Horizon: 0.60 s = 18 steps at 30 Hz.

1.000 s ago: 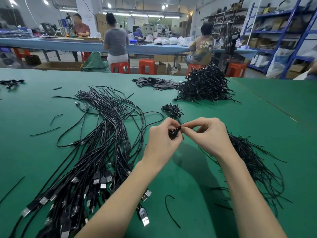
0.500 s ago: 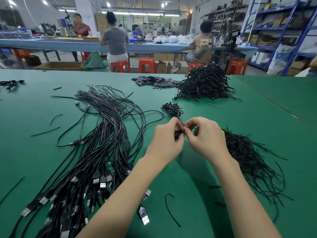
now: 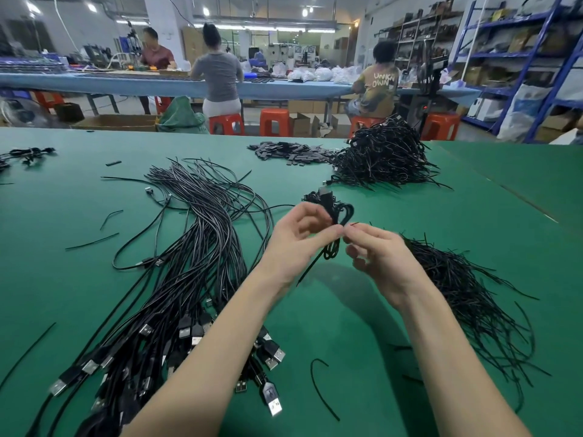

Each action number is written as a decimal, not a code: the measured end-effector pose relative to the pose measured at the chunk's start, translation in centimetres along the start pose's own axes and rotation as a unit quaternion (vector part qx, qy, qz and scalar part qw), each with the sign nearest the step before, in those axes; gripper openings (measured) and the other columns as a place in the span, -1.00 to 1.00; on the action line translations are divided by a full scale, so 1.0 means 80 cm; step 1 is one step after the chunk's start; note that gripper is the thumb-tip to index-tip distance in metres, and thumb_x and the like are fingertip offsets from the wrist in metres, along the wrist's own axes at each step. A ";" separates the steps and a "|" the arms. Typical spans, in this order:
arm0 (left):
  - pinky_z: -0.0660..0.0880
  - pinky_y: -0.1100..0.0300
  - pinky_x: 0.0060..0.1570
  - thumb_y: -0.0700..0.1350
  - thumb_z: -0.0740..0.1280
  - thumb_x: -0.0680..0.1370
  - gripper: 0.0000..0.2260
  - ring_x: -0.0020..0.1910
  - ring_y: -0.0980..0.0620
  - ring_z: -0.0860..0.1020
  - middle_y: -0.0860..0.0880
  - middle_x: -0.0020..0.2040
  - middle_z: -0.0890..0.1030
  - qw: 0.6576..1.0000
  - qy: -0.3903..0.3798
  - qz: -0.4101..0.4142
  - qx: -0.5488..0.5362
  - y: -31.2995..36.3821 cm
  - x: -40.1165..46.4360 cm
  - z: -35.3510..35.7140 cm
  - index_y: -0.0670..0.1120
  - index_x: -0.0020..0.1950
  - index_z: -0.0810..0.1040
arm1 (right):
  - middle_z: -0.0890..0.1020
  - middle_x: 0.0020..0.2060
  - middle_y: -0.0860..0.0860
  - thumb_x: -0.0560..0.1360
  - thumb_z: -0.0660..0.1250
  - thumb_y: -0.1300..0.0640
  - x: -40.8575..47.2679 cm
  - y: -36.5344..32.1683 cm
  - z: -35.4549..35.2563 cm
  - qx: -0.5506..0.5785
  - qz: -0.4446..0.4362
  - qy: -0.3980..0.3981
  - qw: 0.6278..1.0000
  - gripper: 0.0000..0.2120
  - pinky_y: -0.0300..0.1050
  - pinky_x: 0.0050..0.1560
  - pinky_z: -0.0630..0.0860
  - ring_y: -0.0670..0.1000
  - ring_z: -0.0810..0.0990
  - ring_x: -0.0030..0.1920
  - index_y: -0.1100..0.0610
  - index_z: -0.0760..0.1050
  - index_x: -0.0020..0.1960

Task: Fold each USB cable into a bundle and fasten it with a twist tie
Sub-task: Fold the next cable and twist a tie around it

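At centre frame I see my left hand pinching the folded cable bundle above the bench; my right hand pinches the twist tie. If the left pinch slackens, I judge the loops spring apart.

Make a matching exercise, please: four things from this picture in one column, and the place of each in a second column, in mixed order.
Things:
1. folded cable bundle
2. loose USB cables
3. pile of twist ties
4. heap of tied bundles

Places:
A. far side of the green table, right of centre
B. pinched between the left hand and the right hand, above the table
C. spread on the table beside the left arm
D. on the table beside the right arm

Pairs: 1-B, 2-C, 3-D, 4-A
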<state>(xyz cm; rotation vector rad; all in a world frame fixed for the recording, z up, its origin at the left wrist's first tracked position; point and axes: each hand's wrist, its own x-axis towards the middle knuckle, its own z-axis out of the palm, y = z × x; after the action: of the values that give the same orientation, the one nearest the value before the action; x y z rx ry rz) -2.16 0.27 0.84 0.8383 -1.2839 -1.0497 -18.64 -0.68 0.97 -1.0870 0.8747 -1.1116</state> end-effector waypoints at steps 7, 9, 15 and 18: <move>0.52 0.16 -0.11 -0.08 0.49 0.48 -0.83 -0.08 0.11 0.63 0.15 -0.16 0.64 0.968 0.041 0.131 0.208 -0.007 -0.002 -0.005 0.09 -0.09 0.52 | 0.62 -0.28 -0.05 0.44 0.48 0.17 -0.005 -0.005 0.008 0.066 0.122 -0.009 0.990 -0.96 -0.38 -0.50 0.37 -0.14 0.50 -0.44 0.10 0.64 -0.18; 0.46 0.24 -0.15 -0.12 0.51 0.48 -0.84 -0.19 0.19 0.59 0.15 -0.25 0.64 0.986 0.069 0.045 0.145 -0.010 0.001 -0.008 0.04 -0.12 0.54 | 0.69 -0.19 -0.10 0.49 0.50 0.14 -0.003 -0.009 0.006 -0.173 -0.031 0.048 0.983 -0.90 -0.34 -0.38 0.47 -0.11 0.58 -0.37 0.00 0.64 -0.02; 0.40 0.28 -0.20 -0.17 0.48 0.50 -0.85 -0.34 0.20 0.48 0.13 -0.37 0.58 0.994 0.070 -0.045 0.068 -0.007 0.002 -0.013 -0.02 -0.13 0.52 | 0.62 -0.04 -0.25 0.42 0.54 0.04 0.001 0.005 0.004 -0.490 -0.289 0.061 0.820 -0.76 -0.01 -0.14 0.62 -0.13 0.63 -0.25 -0.17 0.59 0.03; 0.40 0.32 -0.22 -0.19 0.47 0.51 -0.86 -0.31 0.18 0.50 0.08 -0.32 0.59 0.995 0.062 -0.054 0.052 -0.006 0.001 -0.011 -0.04 -0.11 0.52 | 0.63 -0.11 -0.26 0.47 0.50 -0.07 0.002 0.010 0.004 -0.483 -0.333 0.081 0.806 -0.89 -0.01 -0.23 0.60 -0.12 0.61 -0.28 -0.14 0.62 -0.04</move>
<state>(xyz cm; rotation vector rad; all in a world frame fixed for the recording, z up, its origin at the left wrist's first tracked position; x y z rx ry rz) -1.37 0.01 0.33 1.0467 -1.2065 -1.0063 -18.11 -0.67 0.26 -2.3061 1.2959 -1.3561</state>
